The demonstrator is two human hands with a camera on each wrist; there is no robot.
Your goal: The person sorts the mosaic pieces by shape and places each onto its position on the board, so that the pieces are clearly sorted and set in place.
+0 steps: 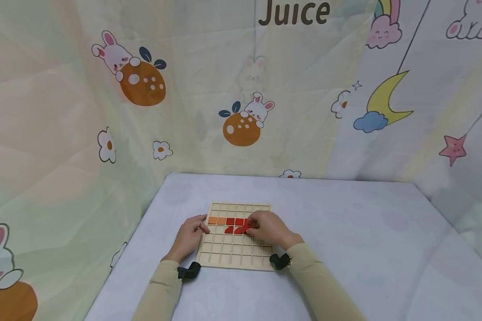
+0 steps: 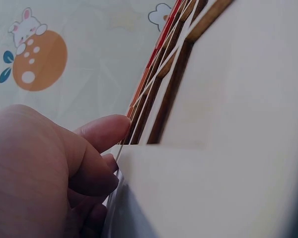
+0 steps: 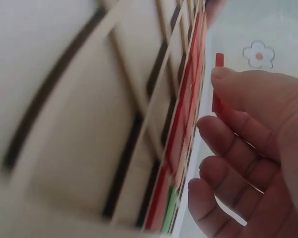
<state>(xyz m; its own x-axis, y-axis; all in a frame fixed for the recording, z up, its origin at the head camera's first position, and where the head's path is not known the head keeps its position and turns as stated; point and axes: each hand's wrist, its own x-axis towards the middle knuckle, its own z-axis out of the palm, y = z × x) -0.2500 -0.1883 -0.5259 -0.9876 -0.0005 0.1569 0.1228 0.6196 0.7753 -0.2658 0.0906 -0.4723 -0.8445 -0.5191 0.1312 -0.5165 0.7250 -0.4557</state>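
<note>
A light wooden grid board (image 1: 234, 249) lies on the table, with orange tiles (image 1: 217, 220) and red tiles (image 1: 234, 221) in its upper rows. My left hand (image 1: 190, 234) holds the board's left edge; in the left wrist view bent fingers (image 2: 107, 131) meet that rim. Over the right part of the red rows, my right hand (image 1: 271, 227) pinches a thin red tile (image 3: 219, 57) between thumb and forefinger. This tile stands on edge, apart from the board, in the right wrist view. A green tile (image 3: 169, 208) shows there too; the right hand hides that spot in the head view.
The board rests on a white-covered table (image 1: 345, 249). Behind it hangs a printed cloth (image 1: 201, 116) with rabbits, oranges and flowers. A black wrist camera (image 1: 189, 271) is on the left wrist and another black camera (image 1: 280, 261) on the right, both near the board's lower corners.
</note>
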